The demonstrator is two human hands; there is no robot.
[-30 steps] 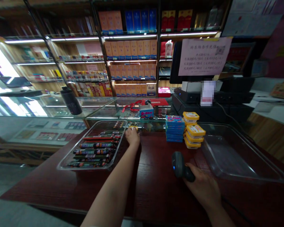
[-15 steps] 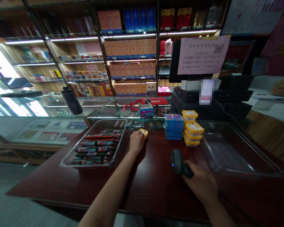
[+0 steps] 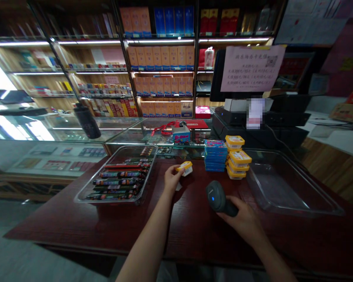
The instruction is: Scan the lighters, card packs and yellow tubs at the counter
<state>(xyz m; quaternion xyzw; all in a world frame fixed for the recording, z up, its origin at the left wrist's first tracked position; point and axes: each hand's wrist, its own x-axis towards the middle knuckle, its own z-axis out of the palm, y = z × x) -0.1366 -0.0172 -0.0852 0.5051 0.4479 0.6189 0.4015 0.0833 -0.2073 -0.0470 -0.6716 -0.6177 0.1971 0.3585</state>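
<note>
Between the fingers of my left hand (image 3: 172,178) is a small plastic tub with a yellow lid (image 3: 186,167), tilted so that its pale side shows. My right hand (image 3: 242,219) grips the handle of a dark barcode scanner (image 3: 217,196), whose head carries a small blue light. Beyond the scanner stands a stack of flat blue boxes (image 3: 215,156). Right beside it are piled several more yellow-lidded tubs (image 3: 238,164).
A clear plastic tray (image 3: 148,184) of dark wrapped sticks lies at left; another clear tray (image 3: 294,207) is at right. Behind the wooden table (image 3: 191,235) are a glass counter, a small blue box (image 3: 181,138), a black bottle (image 3: 87,122) and a monitor with a paper sign (image 3: 251,68).
My left hand has shifted slightly right and tipped the tub, so its side now shows. The scanner in my right hand has moved a little left and turned.
</note>
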